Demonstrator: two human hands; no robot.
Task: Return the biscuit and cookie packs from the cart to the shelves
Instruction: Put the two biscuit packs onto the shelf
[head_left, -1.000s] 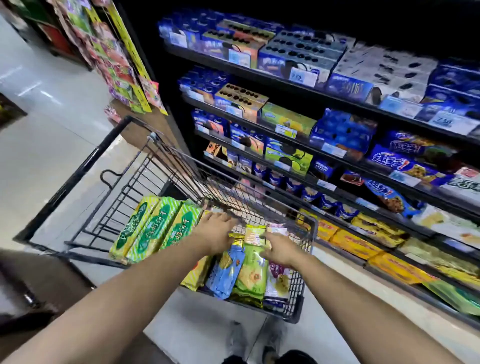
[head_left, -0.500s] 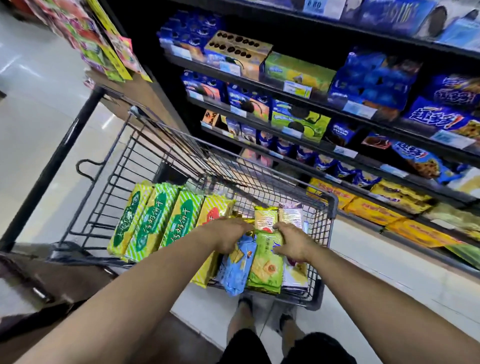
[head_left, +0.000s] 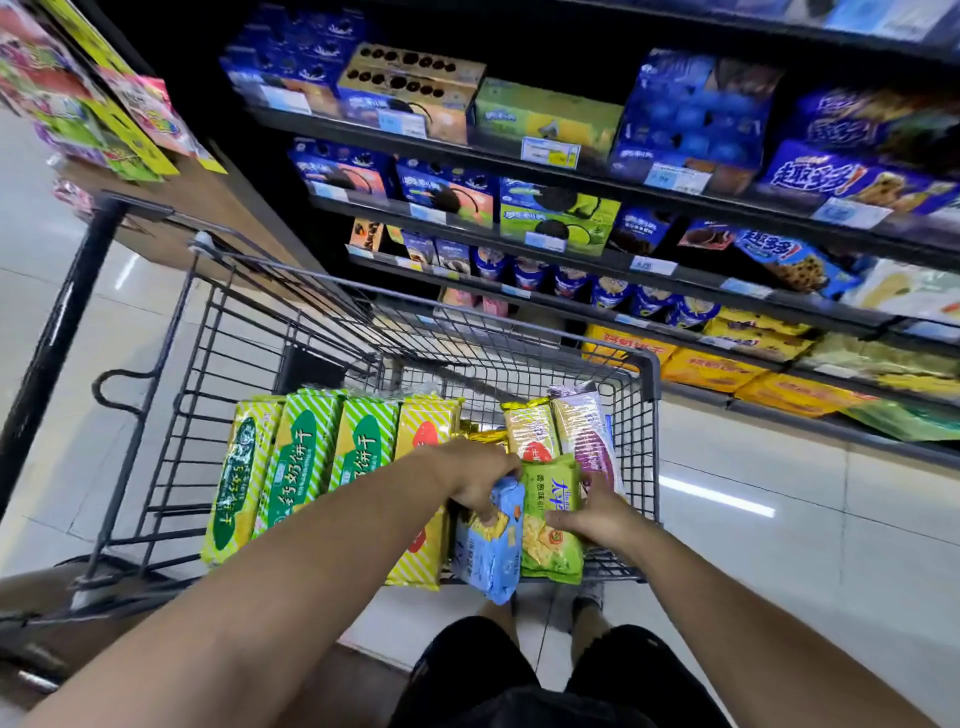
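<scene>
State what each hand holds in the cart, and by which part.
The left hand grips the blue biscuit pack by its upper end. The right hand holds the green biscuit pack along its right edge, about midway.

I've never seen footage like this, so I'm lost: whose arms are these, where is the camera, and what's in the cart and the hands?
No machine here: a person wears a camera on the head, looking down at their own bare arms. A grey wire shopping cart stands beside dark store shelves of biscuit boxes. In it lie green-striped biscuit packs and others. The left hand grips a light blue plastic pack; the right hand holds a green plastic pack next to it.
</scene>
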